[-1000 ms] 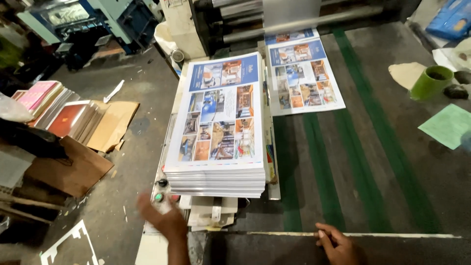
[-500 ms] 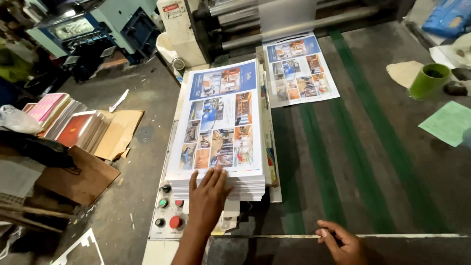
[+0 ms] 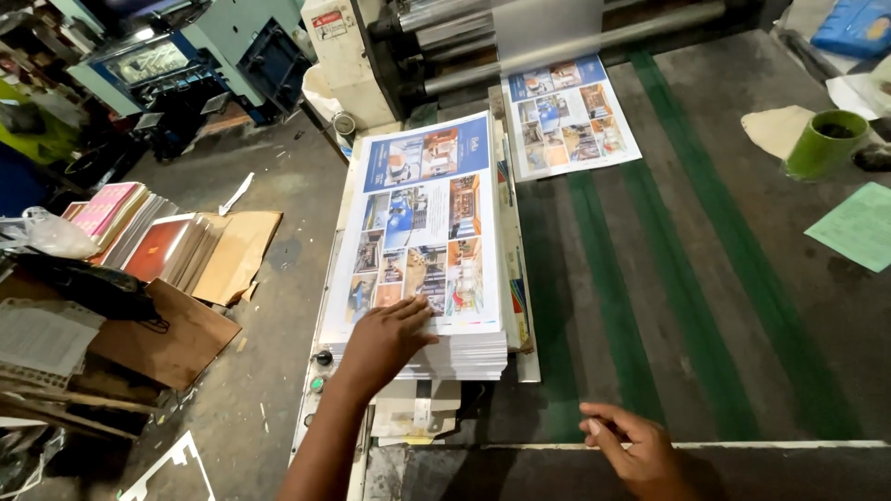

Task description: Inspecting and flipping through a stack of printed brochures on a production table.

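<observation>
Left hand (image 3: 385, 341) covers the lower left corner of the tall stack of printed colour sheets (image 3: 422, 237). Right hand (image 3: 636, 445) cut off at wrist by bottom edge. Blue plastic-wrapped bundle (image 3: 852, 26) cropped at upper right corner. Single printed sheet (image 3: 568, 116) top edge hidden under grey metal rollers (image 3: 520, 32). Small control buttons (image 3: 320, 371) at lower centre too small to read.

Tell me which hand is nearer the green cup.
Right. The right hand rests on the table's near edge, well below-left of the green cup; the left hand lies farther left on the printed stack.
</observation>
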